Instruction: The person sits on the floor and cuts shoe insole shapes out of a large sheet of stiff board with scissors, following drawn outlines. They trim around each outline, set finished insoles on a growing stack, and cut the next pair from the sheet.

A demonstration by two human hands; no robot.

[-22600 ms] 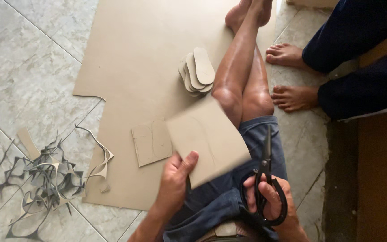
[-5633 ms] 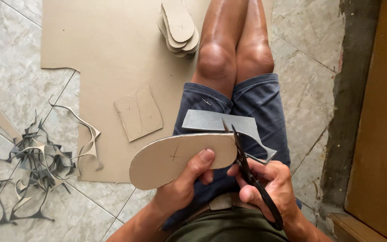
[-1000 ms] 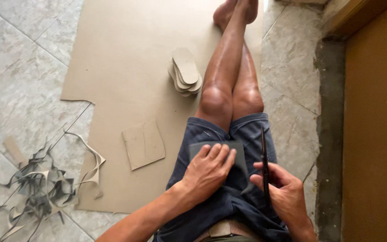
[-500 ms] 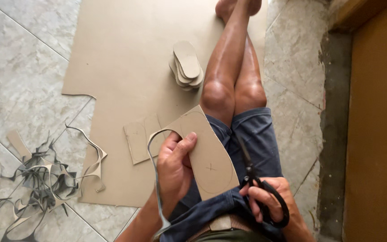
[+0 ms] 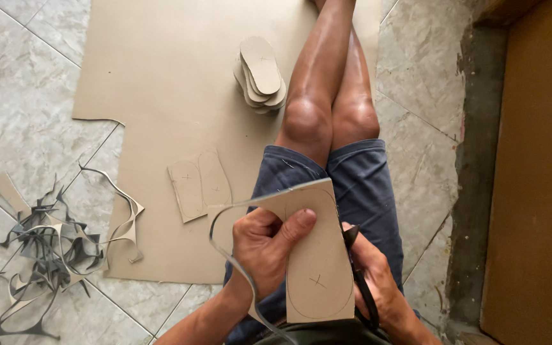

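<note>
Nothing here for you in the way of packages, labels, signs or screens, honestly. All you've got in view is plain brown board and floor tiles, no wrapper, box, sticker or display anywhere around your lap or off to the sides.

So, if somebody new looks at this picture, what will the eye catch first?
First the cardboard piece with a sole outline drawn on it, gripped by the left hand over the lap, while the right hand works black scissors along its edge. Next, the stack of cut soles beside the knees, and the tangle of offcuts on the tiles at left.
</note>
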